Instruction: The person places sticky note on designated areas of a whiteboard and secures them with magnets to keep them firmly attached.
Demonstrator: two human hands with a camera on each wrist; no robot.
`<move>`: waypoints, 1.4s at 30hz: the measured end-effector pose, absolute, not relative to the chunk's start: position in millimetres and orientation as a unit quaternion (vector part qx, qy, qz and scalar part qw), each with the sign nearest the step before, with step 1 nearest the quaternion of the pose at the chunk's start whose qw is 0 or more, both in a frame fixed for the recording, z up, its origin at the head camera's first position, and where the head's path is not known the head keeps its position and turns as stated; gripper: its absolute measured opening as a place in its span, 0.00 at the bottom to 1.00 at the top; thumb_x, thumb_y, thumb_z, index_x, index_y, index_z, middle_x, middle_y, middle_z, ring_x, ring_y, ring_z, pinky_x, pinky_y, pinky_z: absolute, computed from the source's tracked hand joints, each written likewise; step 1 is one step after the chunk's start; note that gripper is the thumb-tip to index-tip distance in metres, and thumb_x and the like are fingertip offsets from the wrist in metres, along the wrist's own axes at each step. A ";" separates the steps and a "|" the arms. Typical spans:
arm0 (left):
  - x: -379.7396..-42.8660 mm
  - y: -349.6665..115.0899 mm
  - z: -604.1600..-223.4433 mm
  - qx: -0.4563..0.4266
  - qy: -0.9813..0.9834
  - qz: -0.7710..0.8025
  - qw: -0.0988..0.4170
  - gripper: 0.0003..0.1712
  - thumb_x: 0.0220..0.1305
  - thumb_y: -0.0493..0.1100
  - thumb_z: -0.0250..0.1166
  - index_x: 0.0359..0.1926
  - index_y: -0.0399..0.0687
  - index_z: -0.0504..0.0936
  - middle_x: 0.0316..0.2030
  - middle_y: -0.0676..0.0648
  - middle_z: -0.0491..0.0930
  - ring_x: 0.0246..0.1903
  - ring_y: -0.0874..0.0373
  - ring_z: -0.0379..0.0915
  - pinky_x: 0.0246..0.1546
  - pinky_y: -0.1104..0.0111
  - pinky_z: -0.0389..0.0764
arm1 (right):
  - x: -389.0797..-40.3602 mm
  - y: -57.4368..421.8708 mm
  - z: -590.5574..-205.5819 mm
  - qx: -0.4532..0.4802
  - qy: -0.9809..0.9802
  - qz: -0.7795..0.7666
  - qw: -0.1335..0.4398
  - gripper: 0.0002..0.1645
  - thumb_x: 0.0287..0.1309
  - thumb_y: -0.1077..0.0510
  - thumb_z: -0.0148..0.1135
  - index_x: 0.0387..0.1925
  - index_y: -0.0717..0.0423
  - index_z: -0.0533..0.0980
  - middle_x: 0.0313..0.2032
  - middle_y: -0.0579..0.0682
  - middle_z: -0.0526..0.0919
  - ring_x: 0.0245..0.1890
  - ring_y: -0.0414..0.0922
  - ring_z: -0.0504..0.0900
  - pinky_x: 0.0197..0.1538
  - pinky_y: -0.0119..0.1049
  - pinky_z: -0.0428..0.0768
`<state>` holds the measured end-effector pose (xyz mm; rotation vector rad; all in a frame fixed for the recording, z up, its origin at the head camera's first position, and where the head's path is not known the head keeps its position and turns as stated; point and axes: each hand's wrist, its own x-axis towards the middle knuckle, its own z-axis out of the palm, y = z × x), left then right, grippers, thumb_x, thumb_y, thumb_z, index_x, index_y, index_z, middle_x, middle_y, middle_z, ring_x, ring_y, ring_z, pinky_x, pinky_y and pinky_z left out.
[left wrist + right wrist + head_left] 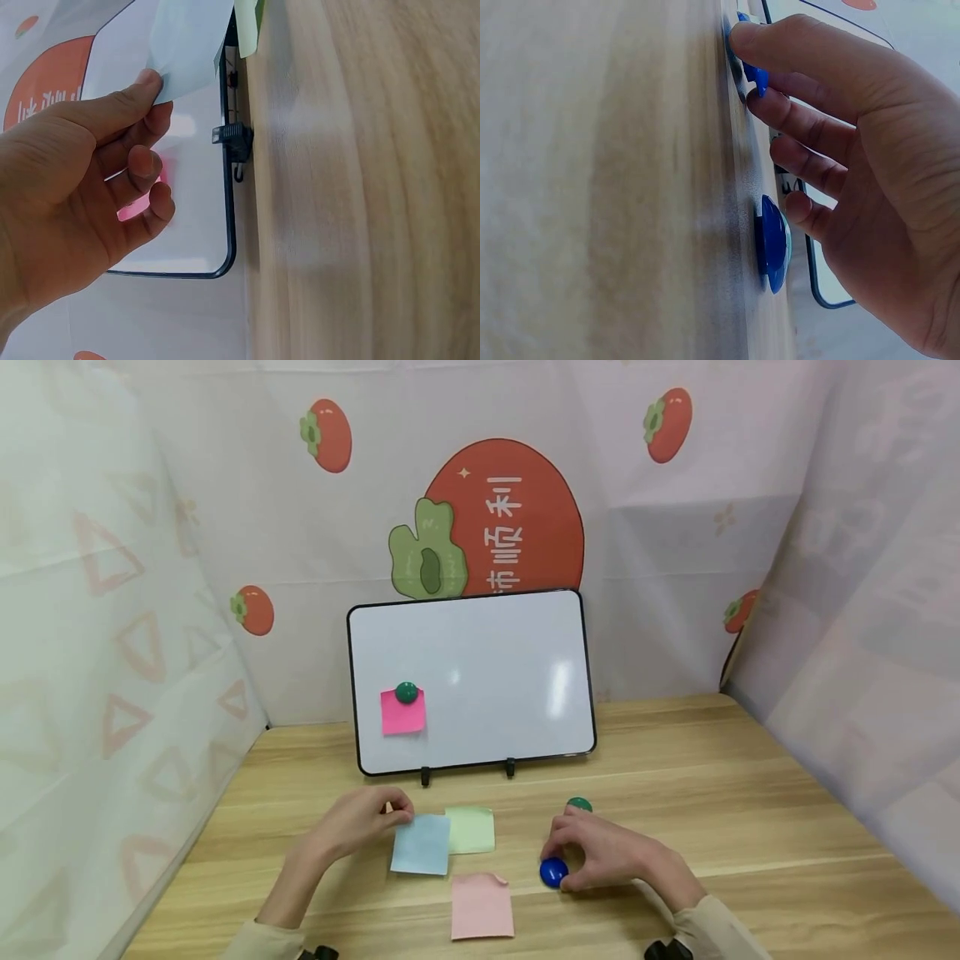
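My left hand (pixel 367 821) pinches a light blue sticky note (pixel 422 845) at its upper left corner, between thumb and fingertips. In the left wrist view the note (pixel 191 52) hangs from the thumb and index finger, the other fingers loosely curled. The thumb and fingertips of my right hand (pixel 603 850) grip a round blue magnet (pixel 553 872) by its edges, low over the table. A green magnet (pixel 579 804) lies just beyond that hand, partly hidden by it. Near the left hand lies a pale green sticky note (pixel 472 830), overlapped by the blue one in the head view.
A pale pink sticky note (pixel 482 907) lies on the wooden table (pixel 750 827) between the hands. Behind stands a whiteboard (pixel 495 668) on small black feet (pixel 510 767), bearing a bright pink note (pixel 402 718) under a green magnet (pixel 407 692). Printed cloth (pixel 667 543) encloses the table.
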<state>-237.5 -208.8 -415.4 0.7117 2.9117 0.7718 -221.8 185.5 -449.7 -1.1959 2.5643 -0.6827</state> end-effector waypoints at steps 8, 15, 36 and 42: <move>-250.6 -197.6 -411.0 0.209 0.946 0.247 0.013 0.06 0.65 0.43 0.67 0.31 0.60 0.83 0.29 0.62 0.79 0.28 0.66 0.69 0.32 0.72 0.71 | -222.8 187.0 -452.4 -0.406 0.876 -0.230 0.121 0.17 0.52 0.44 0.73 0.46 0.35 0.82 0.40 0.31 0.76 0.45 0.32 0.66 0.49 0.30 0.71; -258.7 -194.7 -405.1 0.224 0.944 0.242 -0.007 0.03 0.65 0.44 0.67 0.33 0.58 0.84 0.31 0.61 0.82 0.29 0.66 0.70 0.34 0.71 0.74 | -223.6 186.1 -451.6 -0.410 0.875 -0.230 0.118 0.17 0.52 0.45 0.73 0.46 0.35 0.83 0.40 0.31 0.76 0.45 0.32 0.66 0.49 0.30 0.71; -283.5 -174.3 -386.8 0.203 0.955 0.217 -0.014 0.03 0.66 0.46 0.66 0.35 0.57 0.85 0.32 0.60 0.82 0.28 0.65 0.72 0.33 0.67 0.74 | -221.4 185.8 -448.7 -0.402 0.879 -0.222 0.126 0.17 0.51 0.44 0.73 0.45 0.35 0.83 0.40 0.30 0.76 0.45 0.31 0.66 0.49 0.31 0.71; -294.4 -165.9 -382.8 0.199 0.959 0.200 -0.025 0.03 0.66 0.47 0.66 0.35 0.57 0.84 0.34 0.59 0.84 0.29 0.64 0.72 0.34 0.67 0.72 | -220.9 185.4 -447.5 -0.402 0.878 -0.225 0.128 0.17 0.52 0.44 0.73 0.45 0.36 0.83 0.41 0.31 0.76 0.45 0.31 0.66 0.49 0.31 0.72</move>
